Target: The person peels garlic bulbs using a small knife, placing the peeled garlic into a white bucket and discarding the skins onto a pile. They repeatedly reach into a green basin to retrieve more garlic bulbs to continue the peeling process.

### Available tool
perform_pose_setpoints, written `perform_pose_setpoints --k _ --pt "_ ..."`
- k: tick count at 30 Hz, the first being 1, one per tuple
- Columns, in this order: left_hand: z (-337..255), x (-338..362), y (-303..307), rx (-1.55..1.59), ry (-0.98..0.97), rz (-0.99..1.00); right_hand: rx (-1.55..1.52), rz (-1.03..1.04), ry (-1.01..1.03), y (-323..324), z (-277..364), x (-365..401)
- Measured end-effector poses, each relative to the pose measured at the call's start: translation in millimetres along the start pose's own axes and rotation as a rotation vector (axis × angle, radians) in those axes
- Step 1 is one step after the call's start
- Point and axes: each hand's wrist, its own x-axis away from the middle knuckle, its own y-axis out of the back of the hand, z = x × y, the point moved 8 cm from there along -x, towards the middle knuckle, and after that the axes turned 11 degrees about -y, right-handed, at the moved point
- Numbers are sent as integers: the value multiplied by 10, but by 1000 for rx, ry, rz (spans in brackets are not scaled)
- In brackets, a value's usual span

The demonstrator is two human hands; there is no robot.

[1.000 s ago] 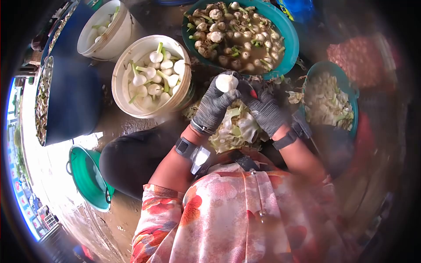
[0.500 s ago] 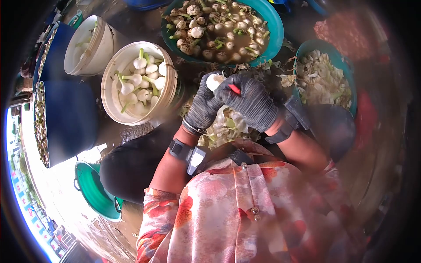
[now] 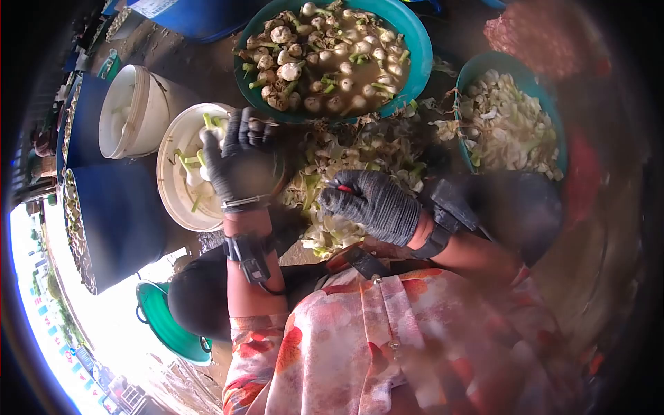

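Left hand point(image 3: 242, 158), in a grey ribbed glove point(image 3: 250, 181), stretches its fingers above the right side of a white round plastic bucket point(image 3: 177, 202), with thumb apart; I cannot tell if it touches the white round bulbs with green stems point(image 3: 195, 177), which lie inside this bucket. Right hand point(image 3: 377, 207), gloved likewise, is curled firmly around a small red handle point(image 3: 344, 188), above a heap of pale leafy peelings point(image 3: 330, 233).

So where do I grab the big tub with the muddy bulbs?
Probably grip the tub by its rim, coming in from the left and right at once. It's wide and open-topped, the rim shows on both sides, and I see no handles. Lifting one side might spill the bulbs and muddy water.
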Motion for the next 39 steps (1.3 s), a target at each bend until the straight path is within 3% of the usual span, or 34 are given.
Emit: perform_pose_setpoints --k 2,4,6,7,9,10,12,14,15,19,20,22,23,24,25,27,29,36,39 --pt "622 -469 415 -738 -25 530 -10 -17 24 23 49 3" --pt "1130 -506 234 -406 409 187 -18 -10 29 84 68 -16" --pt "1576 -760 279 -781 425 129 -65 -106 118 197 87 -23" --pt "1757 -930 261 -1048 388 275 -106 -191 209 292 130 -8" --pt "2156 -1316 276 -1304 355 441 -135 -206 151 379 53 -35" --pt "2423 -1490 194 -1834 314 845 -162 -216 139 415 -7 -55" --pt "2775 -1588 276 -2333 223 1295 -231 -196 103 512 -72 -117" --pt "2982 -1627 424 -2387 290 1289 -237 -150 -4 617 -66 -150" --pt "3460 -1921 1147 -2309 359 1420 -201 -131 -88 669 -65 -158" --pt "3274 -1402 627 -2188 626 1457 -143 -174 -140 820 -137 -183" --pt "3163 -1335 497 -2064 694 1362 -148 -170 -147 820 -161 -174" --pt "3011 -1358 604 -1608 756 962 -82 -271 -99 899 -144 -142" --pt "2892 -1415 641 -1148 747 584 -86 -264 -94 881 -175 -165" --pt "2537 -1237 244 -1174 669 410 -141 -305 -69 893 -211 -187" --pt "2331 -1095 130 -1181 660 399 -195 -342 -43 912 -219 -199" --pt "2004 -872 -211 -1084 434 670 -119 -367 -32 958 -178 -214" --pt "1797 -623 -187 -772 382 584 -92 -556 30 1084 -156 -211" --pt "1121 203 -396 -862 85 565 112 -663 12 1105 -41 -154" --pt "980 403 -351 -863 55 545 115 -660 178 975 -5 -138"
